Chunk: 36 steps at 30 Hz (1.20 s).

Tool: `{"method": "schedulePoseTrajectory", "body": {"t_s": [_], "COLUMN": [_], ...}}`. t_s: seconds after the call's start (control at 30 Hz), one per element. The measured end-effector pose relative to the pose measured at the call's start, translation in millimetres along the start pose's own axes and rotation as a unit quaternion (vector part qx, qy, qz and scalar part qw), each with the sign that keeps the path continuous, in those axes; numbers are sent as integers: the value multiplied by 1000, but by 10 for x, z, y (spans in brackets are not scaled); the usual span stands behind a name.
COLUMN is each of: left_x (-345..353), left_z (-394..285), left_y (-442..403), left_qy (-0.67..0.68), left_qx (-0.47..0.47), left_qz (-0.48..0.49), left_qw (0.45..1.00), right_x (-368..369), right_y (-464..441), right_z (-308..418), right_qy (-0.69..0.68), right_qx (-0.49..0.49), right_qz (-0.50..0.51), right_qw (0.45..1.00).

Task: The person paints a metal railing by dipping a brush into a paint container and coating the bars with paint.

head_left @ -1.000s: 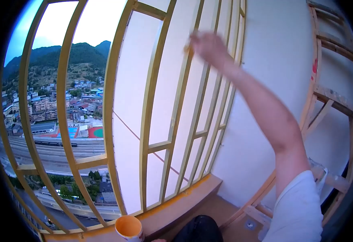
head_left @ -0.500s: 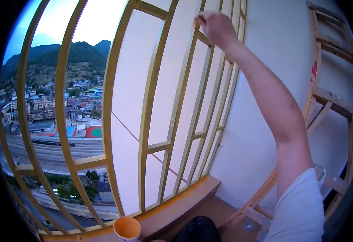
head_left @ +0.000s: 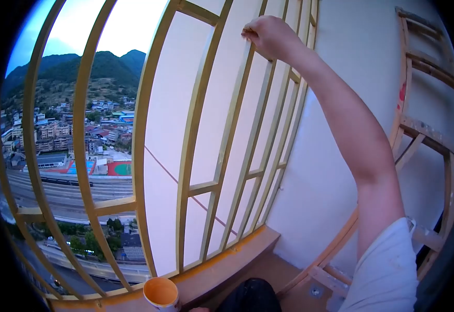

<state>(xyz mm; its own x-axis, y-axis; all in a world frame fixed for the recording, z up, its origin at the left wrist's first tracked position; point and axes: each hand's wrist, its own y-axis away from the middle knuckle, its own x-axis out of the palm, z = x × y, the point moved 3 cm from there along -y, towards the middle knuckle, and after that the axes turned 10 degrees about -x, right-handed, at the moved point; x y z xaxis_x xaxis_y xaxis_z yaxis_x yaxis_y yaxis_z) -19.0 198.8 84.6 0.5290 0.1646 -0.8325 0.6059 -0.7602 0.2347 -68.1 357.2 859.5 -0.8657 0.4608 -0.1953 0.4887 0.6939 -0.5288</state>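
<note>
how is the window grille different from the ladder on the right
The grille is gold-yellow; the ladder is brownish, with a red mark on it. The right hand is up at the grille; no hand is at the ladder. Both have long bars joined by short crosspieces.

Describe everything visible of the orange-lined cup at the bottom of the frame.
Round, open-topped cup, no lid in place. The inside is coated orange, like paint; the pale outer wall shows some coloured print at lower right, too small to read. Material unclear, perhaps plastic or card. The mouth faces up toward the camera. It appears in front of the orange-edged ledge below the bars. The frame cuts off its base, so its support, and whether the left hand beside it touches it, can't be told.
</note>
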Motion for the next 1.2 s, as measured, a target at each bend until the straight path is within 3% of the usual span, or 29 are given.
{"method": "schedulePoseTrajectory", "body": {"t_s": [0.07,0.1,0.13,0.17,0.27,0.3,0.33,0.37,0.4,0.43,0.5,0.53,0.6,0.67,0.73,0.83,0.87,0.93,0.97,1.07,1.13,1.2], "left_x": [27,50,71,99,148,148,169,189,186,156,137,-25,613,463,359,361,368,322,349,232,189,179], "left_z": [11,13,17,32,65,64,66,73,71,66,59,-47,341,265,206,219,212,169,180,114,96,99], "left_y": [9,2,-10,-25,-63,-60,-77,-95,-99,-85,-93,-22,-388,-282,-234,-259,-260,-240,-244,-185,-196,-205], "left_qy": [-1,-4,-7,-7,-21,-24,-19,-15,-15,-17,-20,-23,-61,-67,-68,-70,-70,-67,-75,-64,-70,-70], "left_qx": [3,4,4,2,10,15,7,0,-2,2,4,-22,-55,-59,-62,-45,-46,-38,-44,-46,-53,-55], "left_qz": [0,0,-1,2,-8,-15,-12,-8,-1,-7,-7,27,76,88,101,69,75,54,58,93,92,101], "left_qw": [1000,1000,1000,1000,1000,999,1000,1000,1000,1000,1000,999,994,992,991,994,994,996,995,992,992,991], "right_x": [-27,-52,-33,93,327,268,271,203,171,301,507,540,633,764,543,420,551,918,988,676,896,1008], "right_y": [73,134,185,255,507,522,532,518,557,678,999,1142,1346,1357,1043,876,951,1132,1151,972,1134,1231], "right_z": [51,109,150,124,34,42,77,184,361,590,1221,1526,1928,1798,1419,1449,1550,1887,1843,1753,1873,2018], "right_qy": [60,-114,-284,-331,-296,-205,-208,-66,79,85,15,-87,-308,-262,-129,-162,-166,-235,-193,-212,-274,-220], "right_qx": [15,66,115,130,189,198,199,55,-91,-82,-139,-127,8,40,89,98,99,43,77,128,93,79], "right_qz": [61,110,156,158,84,17,19,-38,-94,-10,44,91,200,131,122,70,74,173,185,196,135,239], "right_qw": [996,985,939,921,932,958,957,996,988,993,989,984,930,955,980,979,978,955,961,949,948,942]}}
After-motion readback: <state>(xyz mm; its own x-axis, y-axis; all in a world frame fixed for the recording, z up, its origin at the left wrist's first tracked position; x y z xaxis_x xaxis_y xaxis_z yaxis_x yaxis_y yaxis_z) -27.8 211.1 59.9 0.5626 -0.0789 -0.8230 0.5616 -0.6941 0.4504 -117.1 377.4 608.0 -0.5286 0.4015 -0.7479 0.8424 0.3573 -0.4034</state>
